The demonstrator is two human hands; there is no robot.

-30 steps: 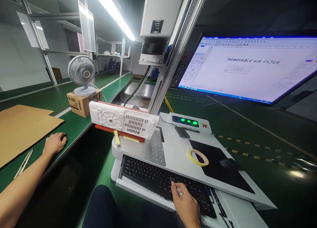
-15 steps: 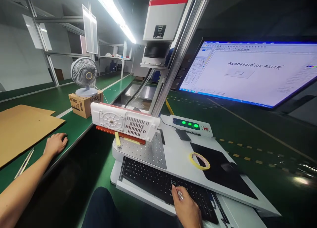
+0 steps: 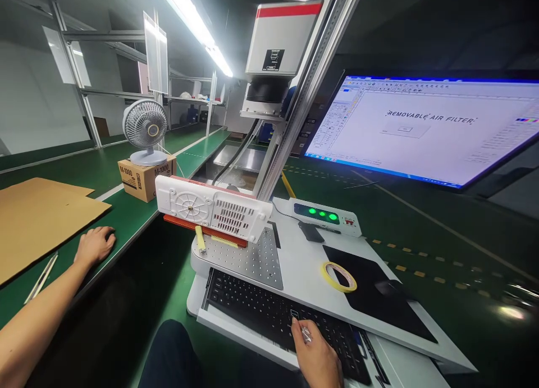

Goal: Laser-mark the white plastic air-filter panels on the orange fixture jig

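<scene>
Monitor (image 3: 421, 146): "REMOVABLE AIR FILTER"
Carton (image 3: 145, 181): "M-1000" (printed twice)
Left hand (image 3: 95, 245): relaxed on counter (image 3: 126, 214)
Right hand (image 3: 315, 348): curled round shiny bit (image 3: 306, 335) (unidentifiable), over keyboard (image 3: 248, 295)

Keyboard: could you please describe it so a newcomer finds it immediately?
Below the monitor stands a white machine base. At its near edge, beneath the right hand, lies the black keyboard; rows of keys distinguish it from the flat black mat.

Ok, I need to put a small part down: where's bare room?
White worktop between the perforated plate and tape roll; green bench between left hand and M-1000 box. Crowded: the keyboard, with the right hand over it.
</scene>
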